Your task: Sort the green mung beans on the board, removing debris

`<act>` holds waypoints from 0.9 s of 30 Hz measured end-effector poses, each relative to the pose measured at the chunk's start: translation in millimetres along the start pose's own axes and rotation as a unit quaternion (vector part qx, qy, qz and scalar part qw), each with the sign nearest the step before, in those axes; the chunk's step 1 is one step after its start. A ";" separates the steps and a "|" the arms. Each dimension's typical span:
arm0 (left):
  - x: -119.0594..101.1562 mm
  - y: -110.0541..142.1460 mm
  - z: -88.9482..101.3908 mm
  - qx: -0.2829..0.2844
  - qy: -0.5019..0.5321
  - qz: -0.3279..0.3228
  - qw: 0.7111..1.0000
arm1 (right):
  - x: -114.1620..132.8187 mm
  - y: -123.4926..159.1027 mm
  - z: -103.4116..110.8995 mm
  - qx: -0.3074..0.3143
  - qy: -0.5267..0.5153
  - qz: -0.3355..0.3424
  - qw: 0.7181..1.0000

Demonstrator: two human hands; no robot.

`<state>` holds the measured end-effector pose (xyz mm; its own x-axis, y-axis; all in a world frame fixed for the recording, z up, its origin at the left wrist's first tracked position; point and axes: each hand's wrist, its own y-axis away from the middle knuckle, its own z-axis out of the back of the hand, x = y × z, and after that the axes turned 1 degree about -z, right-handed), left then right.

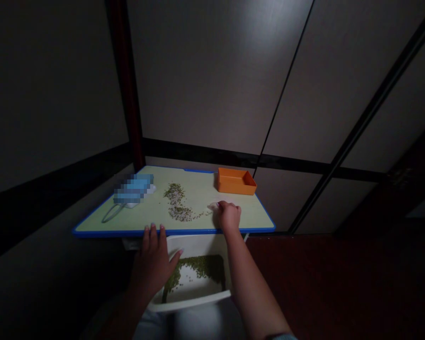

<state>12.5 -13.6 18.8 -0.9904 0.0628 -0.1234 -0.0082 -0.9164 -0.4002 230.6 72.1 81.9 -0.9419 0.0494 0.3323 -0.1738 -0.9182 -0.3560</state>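
Note:
On the pale yellow tabletop lies a loose pile of small green and white grains (177, 203), with a thin trail running right. My right hand (229, 216) is closed at the end of this trail, pinching a small, pale, translucent piece (213, 206) whose kind I cannot make out. My left hand (154, 262) is open, its fingertips at the table's front edge and its thumb out over a white bin (198, 242). Inside the bin, green beans (207, 267) are spread around a bare patch of its floor.
An orange open box (235, 182) stands at the back right of the blue-edged table (198, 232). At the left lies a blurred-out blue item (133, 188) with a grey loop (111, 213). Cabinet panels (205, 94) rise behind the table.

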 end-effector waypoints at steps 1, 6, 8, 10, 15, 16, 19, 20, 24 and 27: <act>-0.2 -0.1 0.2 -0.001 0.001 0.000 1.000 | 3.2 0.0 -1.1 0.004 -0.001 0.012 1.000; -0.2 -0.7 0.5 0.003 0.004 0.001 1.000 | 12.6 1.6 -4.6 0.027 -0.032 0.074 0.996; 0.5 -0.6 -0.9 -0.001 0.005 -0.002 1.000 | 11.9 2.7 -4.3 0.034 -0.052 0.098 0.993; 1.7 -0.4 -2.9 -0.009 0.006 -0.005 1.000 | 8.7 3.5 -4.1 0.037 -0.075 0.120 0.989; 3.6 -0.7 -5.8 -0.013 0.007 -0.010 1.000 | -4.7 1.6 -5.9 0.010 -0.133 0.113 0.985; 3.6 -0.8 -5.6 -0.012 0.006 -0.010 1.000 | -7.7 0.7 -6.1 -0.004 -0.145 0.097 0.985; 3.3 -1.1 -4.3 -0.013 0.006 -0.009 1.000 | -16.4 -1.4 -5.6 -0.048 -0.170 0.028 0.984; 3.2 -1.2 -4.0 -0.014 0.007 -0.008 1.000 | -18.9 -1.8 -5.0 -0.055 -0.170 0.005 0.984; 3.6 -1.5 -3.7 -0.019 0.011 -0.006 1.000 | -23.8 -1.3 -2.2 -0.027 -0.122 -0.049 0.991; 4.3 -1.8 -4.5 -0.021 0.011 -0.008 1.000 | -22.3 0.0 -1.3 0.004 -0.091 -0.042 0.995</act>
<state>8.9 -9.9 14.9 -0.9869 0.0870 -0.1357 -0.0187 -0.8979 -0.4398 251.2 71.5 73.4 -0.8562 0.0538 0.5139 -0.2463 -0.9168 -0.3144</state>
